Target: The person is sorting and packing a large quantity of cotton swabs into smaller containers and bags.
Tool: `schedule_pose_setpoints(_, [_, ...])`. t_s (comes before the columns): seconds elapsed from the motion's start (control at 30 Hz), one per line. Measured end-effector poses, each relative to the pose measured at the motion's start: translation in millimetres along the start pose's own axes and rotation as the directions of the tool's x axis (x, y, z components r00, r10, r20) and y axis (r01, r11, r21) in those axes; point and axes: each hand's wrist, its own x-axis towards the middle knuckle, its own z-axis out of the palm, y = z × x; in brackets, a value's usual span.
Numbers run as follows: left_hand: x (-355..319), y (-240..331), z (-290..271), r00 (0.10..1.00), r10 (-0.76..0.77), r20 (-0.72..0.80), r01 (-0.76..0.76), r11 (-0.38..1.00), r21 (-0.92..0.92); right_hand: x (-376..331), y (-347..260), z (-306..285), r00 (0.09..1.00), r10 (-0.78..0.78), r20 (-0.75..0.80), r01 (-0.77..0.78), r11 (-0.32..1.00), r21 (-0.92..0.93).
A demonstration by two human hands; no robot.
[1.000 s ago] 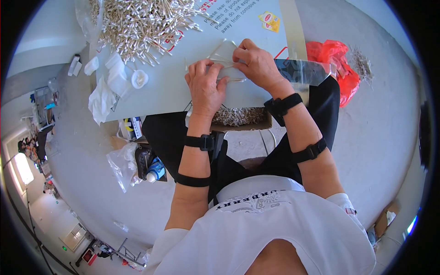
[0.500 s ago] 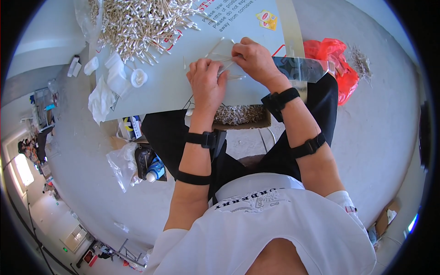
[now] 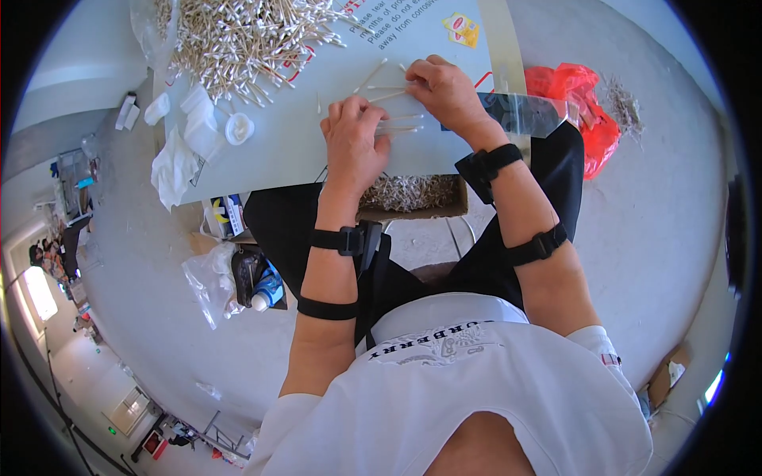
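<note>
My left hand rests low over the grey tabletop, fingers curled. A few cotton swabs stick out to the right between its thumb and forefinger. To its right, my right hand is closed in a pinch on a cotton swab that points left. Another loose swab lies slanted just beyond the hands. A large heap of cotton swabs covers the far left of the table. The fingertips of both hands are partly hidden.
A small round white container and crumpled white tissue sit at the left edge. A cardboard box of swabs is below the near edge. Yellow packets lie far right, and a red plastic bag is beyond the table.
My left hand has shifted slightly left and the right hand slightly up and right, so they are a little farther apart. The swabs by the left hand now lie nearly parallel.
</note>
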Motion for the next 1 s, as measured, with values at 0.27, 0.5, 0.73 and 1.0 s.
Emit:
schedule_pose_setpoints(0.27, [-3.1, -0.9, 9.4, 0.998, 0.029, 0.053, -0.027, 0.999, -0.033, -12.7, 4.5, -7.9, 0.991, 0.122, -0.063, -0.113, 0.985, 0.127])
schedule_pose_setpoints(0.5, [-4.8, 2.5, 8.9, 0.991, -0.119, -0.057, 0.121, 0.992, 0.03, -5.9, -12.2, 2.9, 0.991, -0.108, -0.078, 0.101, 0.991, -0.088])
schedule_pose_setpoints(0.73, [-3.3, -1.4, 4.0, 0.998, -0.056, 0.02, 0.053, 0.992, 0.114, -13.2, -13.0, 1.9, 0.989, -0.149, 0.017, 0.15, 0.987, -0.062])
schedule_pose_setpoints(1.0, [-9.2, 0.0, 8.0, 1.0, -0.027, 0.002, 0.027, 0.998, 0.063, -10.6, -6.4, -1.8, 0.985, 0.048, -0.165, -0.07, 0.989, -0.131])
